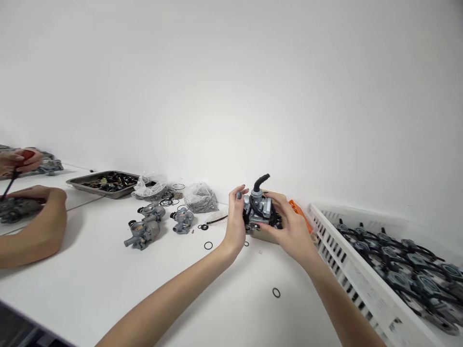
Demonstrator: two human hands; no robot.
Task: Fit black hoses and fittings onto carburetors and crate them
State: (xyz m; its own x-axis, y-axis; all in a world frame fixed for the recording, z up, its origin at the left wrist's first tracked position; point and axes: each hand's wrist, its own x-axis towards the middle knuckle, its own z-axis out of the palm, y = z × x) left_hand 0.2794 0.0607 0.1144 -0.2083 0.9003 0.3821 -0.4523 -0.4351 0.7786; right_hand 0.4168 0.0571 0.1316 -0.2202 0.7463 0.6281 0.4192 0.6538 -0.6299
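Silver metal carburetor [257, 212] with a curved black rubber hose [261, 181], between the fingers of the left hand [236, 222] and right hand [295, 232], gripped from both sides. Seems best to brace by the metal body, pressing lightly near the hose. Below the fingers, on the white tabletop [231, 308], a loose black ring [276, 292]. No legible brand or label.

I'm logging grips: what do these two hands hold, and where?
A carburetor, by its body: left hand on the left side, right hand on the right.
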